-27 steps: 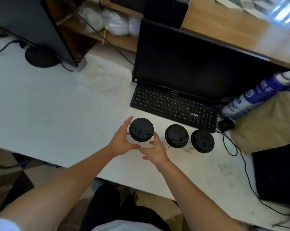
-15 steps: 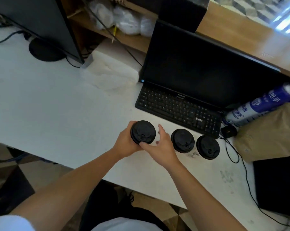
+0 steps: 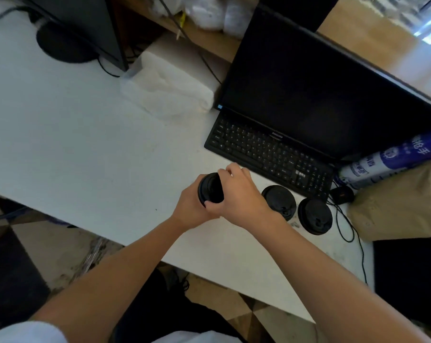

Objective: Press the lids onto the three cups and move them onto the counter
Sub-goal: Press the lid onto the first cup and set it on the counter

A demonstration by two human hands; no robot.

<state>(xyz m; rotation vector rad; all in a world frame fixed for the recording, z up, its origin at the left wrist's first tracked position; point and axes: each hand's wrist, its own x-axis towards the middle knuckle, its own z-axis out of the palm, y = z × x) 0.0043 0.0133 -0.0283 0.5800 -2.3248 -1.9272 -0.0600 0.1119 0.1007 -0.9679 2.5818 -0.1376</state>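
Hands meet on the leftmost cup, which stands on the white table just in front of the left end of the keyboard, with a strip of tabletop between it and the table's front edge. The left hand comes in from the near side, its fingers curled round the cup below the rim. The right hand lies over the black lid, fingers hooked over the far rim and thumb clamped on the near rim. Half the lid is hidden under that hand, so whether it sits down all round cannot be told.

To the right, the middle cup and the right cup stand lidded just beside each other, the middle one close to the right wrist.

Room is tight on that side: a small black device, a looping cable, a spray can lying down and a brown paper bag crowd the table's right end. Leftward the tabletop stretches wide, back to a stack of white paper towels and a round monitor base. Behind the keyboard the dark monitor overhangs its rear edge, and beyond it runs the wooden counter.
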